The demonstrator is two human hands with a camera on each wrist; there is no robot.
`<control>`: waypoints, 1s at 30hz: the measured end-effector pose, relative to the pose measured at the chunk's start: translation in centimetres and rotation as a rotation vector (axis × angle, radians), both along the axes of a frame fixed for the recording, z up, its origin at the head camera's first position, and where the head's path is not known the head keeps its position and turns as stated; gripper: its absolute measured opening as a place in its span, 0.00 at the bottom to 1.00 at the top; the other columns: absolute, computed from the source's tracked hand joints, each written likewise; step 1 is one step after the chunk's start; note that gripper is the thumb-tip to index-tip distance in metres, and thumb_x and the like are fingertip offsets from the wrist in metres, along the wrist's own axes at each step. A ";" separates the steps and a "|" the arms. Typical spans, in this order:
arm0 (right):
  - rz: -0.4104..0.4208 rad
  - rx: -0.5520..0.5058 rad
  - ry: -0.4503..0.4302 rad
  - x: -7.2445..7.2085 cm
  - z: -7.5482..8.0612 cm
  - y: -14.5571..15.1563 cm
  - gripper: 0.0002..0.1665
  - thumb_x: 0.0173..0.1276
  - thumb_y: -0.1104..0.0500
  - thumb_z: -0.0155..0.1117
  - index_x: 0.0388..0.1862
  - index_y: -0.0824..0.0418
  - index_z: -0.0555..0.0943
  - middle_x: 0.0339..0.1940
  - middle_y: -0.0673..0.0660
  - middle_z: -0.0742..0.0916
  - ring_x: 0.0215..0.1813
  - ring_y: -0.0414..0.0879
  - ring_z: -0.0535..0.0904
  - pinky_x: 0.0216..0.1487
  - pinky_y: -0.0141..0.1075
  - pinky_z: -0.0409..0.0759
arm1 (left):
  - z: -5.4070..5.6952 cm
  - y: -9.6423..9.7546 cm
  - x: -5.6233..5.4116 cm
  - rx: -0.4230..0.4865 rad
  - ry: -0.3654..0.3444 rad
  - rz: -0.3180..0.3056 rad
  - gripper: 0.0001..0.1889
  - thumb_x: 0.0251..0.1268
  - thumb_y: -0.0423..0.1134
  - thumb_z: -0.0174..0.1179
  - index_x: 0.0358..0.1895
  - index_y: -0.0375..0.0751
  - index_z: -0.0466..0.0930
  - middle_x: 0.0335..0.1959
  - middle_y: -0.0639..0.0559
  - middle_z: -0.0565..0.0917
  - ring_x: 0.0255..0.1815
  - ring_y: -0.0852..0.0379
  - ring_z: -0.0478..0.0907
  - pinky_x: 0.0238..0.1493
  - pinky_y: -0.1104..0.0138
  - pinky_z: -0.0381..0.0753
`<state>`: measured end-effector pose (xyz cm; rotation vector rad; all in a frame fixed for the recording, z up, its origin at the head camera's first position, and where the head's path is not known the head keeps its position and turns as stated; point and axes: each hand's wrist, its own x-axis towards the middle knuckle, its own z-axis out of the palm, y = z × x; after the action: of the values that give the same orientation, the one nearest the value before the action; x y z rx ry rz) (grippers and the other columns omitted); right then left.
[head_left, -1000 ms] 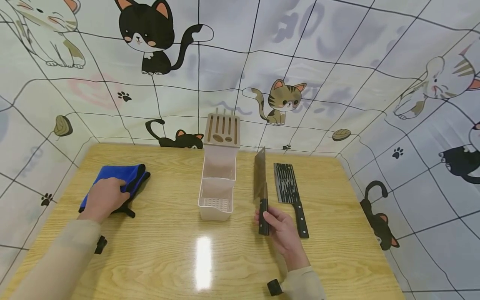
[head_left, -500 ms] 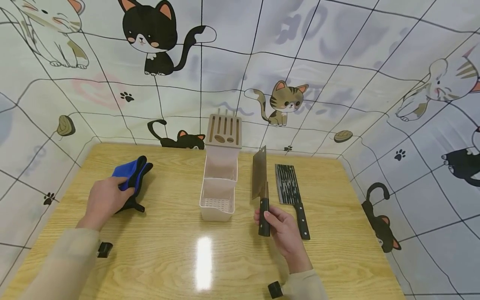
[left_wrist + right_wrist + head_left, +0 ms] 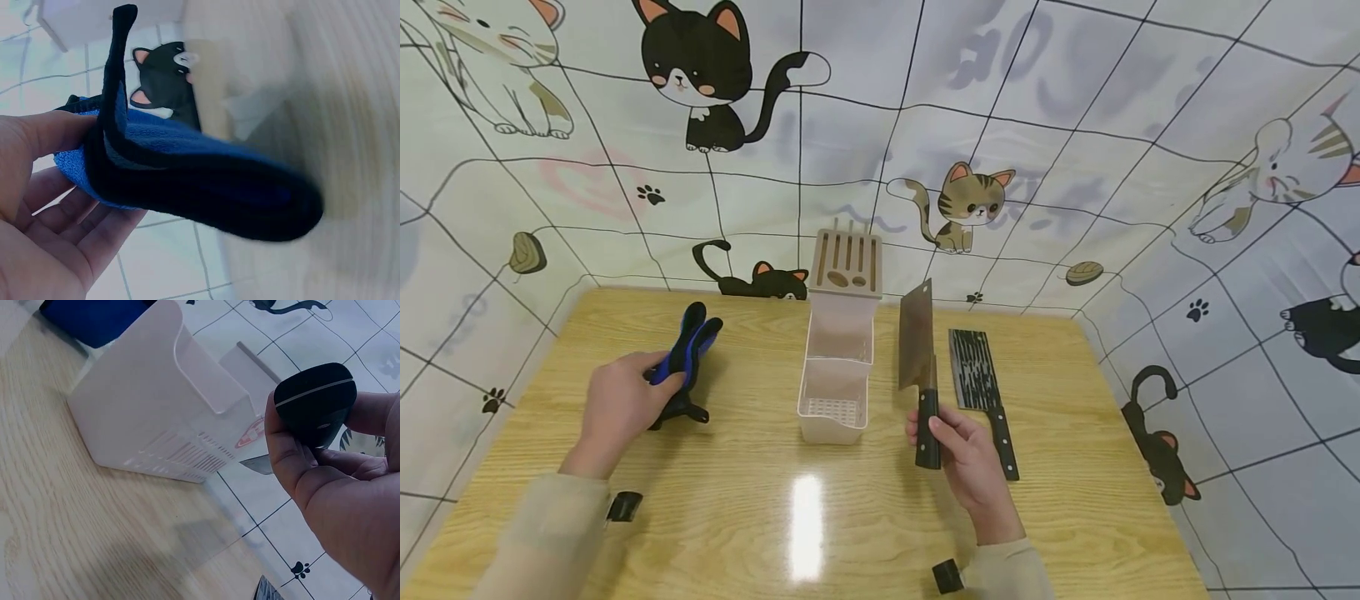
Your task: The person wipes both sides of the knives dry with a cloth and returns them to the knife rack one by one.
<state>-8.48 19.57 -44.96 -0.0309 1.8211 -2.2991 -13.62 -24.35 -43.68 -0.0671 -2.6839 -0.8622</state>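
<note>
On the left of the head view, my left hand [image 3: 623,407] pinches a folded blue cloth with black edging [image 3: 683,362] between thumb and fingers. In the left wrist view the folded cloth [image 3: 187,156] stands out from the hand, one black-edged strip sticking up. My right hand [image 3: 967,458] grips a cleaver [image 3: 916,337] by its black riveted handle, blade pointing away and raised off the table. The handle's end [image 3: 315,403] faces the right wrist camera. Beside it lies a second cleaver [image 3: 973,368] with a black-and-silver patterned blade.
A pale plastic knife holder [image 3: 837,375] with a slotted brown top [image 3: 847,262] stands between the hands on the wooden table [image 3: 715,517]. A cat-patterned covering [image 3: 850,108] rises behind the table and along both sides.
My left hand has lifted the cloth and moved it right, its folds now turned upright and gathered. The right hand has raised the cleaver slightly; the second cleaver has stayed put.
</note>
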 end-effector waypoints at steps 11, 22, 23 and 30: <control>0.019 -0.029 0.053 0.2 0.7 -0.4 0.28 0.83 0.65 0.50 0.71 0.84 0.61 0.49 0.53 0.87 0.50 0.42 0.87 0.55 0.37 0.87 | 1.4 2.4 1.4 0.103 0.128 0.008 0.16 0.54 0.30 0.75 0.45 0.24 0.88 0.37 0.29 0.88 0.33 0.34 0.87 0.31 0.85 0.72; 0.053 -0.108 0.137 0.7 1.4 -0.2 0.18 0.83 0.66 0.47 0.67 0.69 0.74 0.52 0.56 0.88 0.52 0.45 0.87 0.57 0.39 0.86 | 2.8 5.0 2.5 0.196 0.203 0.066 0.15 0.51 0.27 0.76 0.44 0.26 0.89 0.35 0.32 0.89 0.31 0.35 0.88 0.32 0.92 0.63; 0.055 -0.119 0.146 0.7 1.5 -0.1 0.18 0.83 0.67 0.46 0.66 0.67 0.76 0.52 0.57 0.88 0.52 0.45 0.87 0.58 0.40 0.86 | 3.0 5.3 2.5 0.209 0.207 0.074 0.15 0.51 0.27 0.76 0.44 0.27 0.90 0.35 0.33 0.89 0.31 0.36 0.88 0.32 0.92 0.63; 0.052 -0.163 0.185 1.0 2.4 -0.3 0.19 0.83 0.69 0.44 0.64 0.67 0.78 0.52 0.58 0.87 0.52 0.46 0.86 0.57 0.40 0.86 | 3.9 6.7 2.5 0.254 0.230 0.099 0.14 0.53 0.28 0.75 0.44 0.29 0.90 0.35 0.35 0.90 0.32 0.37 0.88 0.33 0.92 0.65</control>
<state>-7.45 19.26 -42.56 -0.3218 1.6852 -2.4733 -11.08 -17.62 -39.81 0.0243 -2.3278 -1.0845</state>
